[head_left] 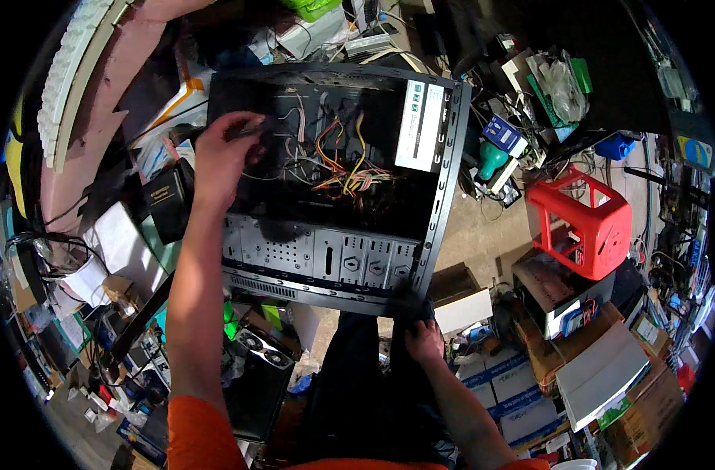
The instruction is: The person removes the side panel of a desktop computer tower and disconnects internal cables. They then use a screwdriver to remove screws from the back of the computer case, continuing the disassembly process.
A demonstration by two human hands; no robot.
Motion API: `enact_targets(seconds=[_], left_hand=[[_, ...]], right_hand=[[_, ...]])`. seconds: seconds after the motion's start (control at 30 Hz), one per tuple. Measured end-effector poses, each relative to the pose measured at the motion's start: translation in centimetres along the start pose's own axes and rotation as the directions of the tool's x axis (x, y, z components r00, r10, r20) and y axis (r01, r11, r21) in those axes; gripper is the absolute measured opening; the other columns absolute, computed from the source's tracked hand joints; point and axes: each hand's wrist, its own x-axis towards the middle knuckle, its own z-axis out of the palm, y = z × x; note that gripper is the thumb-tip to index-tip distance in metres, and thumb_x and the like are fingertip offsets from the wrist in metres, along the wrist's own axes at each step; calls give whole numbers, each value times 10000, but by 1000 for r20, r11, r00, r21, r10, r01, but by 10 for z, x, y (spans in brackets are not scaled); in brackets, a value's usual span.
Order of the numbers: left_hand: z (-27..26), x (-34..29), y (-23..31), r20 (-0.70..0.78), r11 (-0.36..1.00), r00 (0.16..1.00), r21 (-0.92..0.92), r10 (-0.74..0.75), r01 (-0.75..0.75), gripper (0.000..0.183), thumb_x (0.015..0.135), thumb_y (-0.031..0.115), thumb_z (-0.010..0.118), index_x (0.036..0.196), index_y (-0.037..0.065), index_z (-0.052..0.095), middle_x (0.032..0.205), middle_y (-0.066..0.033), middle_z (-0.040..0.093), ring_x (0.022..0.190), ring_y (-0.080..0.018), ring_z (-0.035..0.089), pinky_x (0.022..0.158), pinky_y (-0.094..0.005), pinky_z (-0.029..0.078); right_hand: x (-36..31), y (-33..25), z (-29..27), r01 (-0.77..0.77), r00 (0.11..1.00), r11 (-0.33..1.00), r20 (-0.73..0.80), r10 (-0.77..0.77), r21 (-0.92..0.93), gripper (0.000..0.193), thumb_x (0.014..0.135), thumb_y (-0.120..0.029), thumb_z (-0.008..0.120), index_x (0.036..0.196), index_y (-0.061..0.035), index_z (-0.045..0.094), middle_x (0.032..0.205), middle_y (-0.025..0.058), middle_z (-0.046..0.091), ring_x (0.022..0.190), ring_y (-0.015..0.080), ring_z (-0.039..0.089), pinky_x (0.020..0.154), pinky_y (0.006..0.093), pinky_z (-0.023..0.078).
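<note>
An open black computer case (pixel 443 196) lies tilted in front of me, its inside facing up. Yellow, red, orange and white cables (pixel 345 176) run in a loose tangle through its middle. At the case's left edge my left hand (pixel 226 153) is closed, thumb and fingers pinched together; a dark bit shows between them, too small to name. A perforated metal drive bay (pixel 326 254) spans the near side. Just below the near right corner is my right hand (pixel 425 342), close to the case and my dark trousers. Its fingertips are lost in shadow.
A red plastic stool (pixel 596 231) rests on a dark box-shaped device (pixel 557 290) to the right. Cardboard boxes (pixel 651 407) stand at the lower right. A graphics card (pixel 263 348) lies below the case on the left. Clutter and loose cables (pixel 56 251) crowd the left.
</note>
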Motion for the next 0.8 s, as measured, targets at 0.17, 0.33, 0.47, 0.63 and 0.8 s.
enact_targets(seconds=[0.17, 0.33, 0.47, 0.63, 0.8], left_hand=[[-32, -61, 1, -159, 974, 985, -204, 68, -100, 146, 836, 38, 585, 975, 5, 613, 836, -17, 617, 708, -105, 574, 623, -227, 456], [-56, -137, -19, -76, 925, 986, 363, 150, -113, 188, 785, 6, 654, 968, 27, 618, 847, -44, 630, 762, -133, 589, 718, -260, 468], [-55, -164, -61, 23, 878, 993, 465, 116, -113, 250, 756, 19, 676, 998, 38, 619, 913, -116, 634, 824, -210, 610, 745, -296, 476], [-48, -168, -72, 124, 769, 992, 633, 19, -94, 475, 716, 64, 711, 1163, 75, 551, 1158, -180, 536, 1014, -316, 553, 829, -369, 468], [-44, -169, -40, 130, 754, 991, 653, -13, -75, 565, 689, 101, 742, 1215, 103, 537, 1267, -219, 454, 1123, -369, 492, 897, -412, 440]], right_hand=[[3, -1, -4, 25, 1000, 999, -10, -25, 33, 302, 796, -310, 592, 1030, -119, 593, 1112, 177, 524, 1083, 369, 490, 919, 460, 427], [7, 5, 1, 69, 996, 997, -45, -71, -29, 319, 784, -314, 600, 1034, -116, 592, 1123, 182, 527, 1088, 374, 489, 921, 461, 427], [9, 4, 1, 47, 999, 998, -24, -48, -44, 328, 780, -314, 601, 1037, -112, 590, 1122, 186, 525, 1096, 375, 486, 929, 460, 424], [10, 3, -8, 57, 998, 998, 19, -57, -32, 382, 781, -311, 600, 1104, -109, 575, 1181, 189, 505, 1135, 367, 465, 953, 452, 412], [14, 7, -4, 71, 995, 996, 77, -66, -59, 478, 783, -314, 595, 1215, -122, 517, 1248, 178, 479, 1170, 358, 443, 991, 442, 380]])
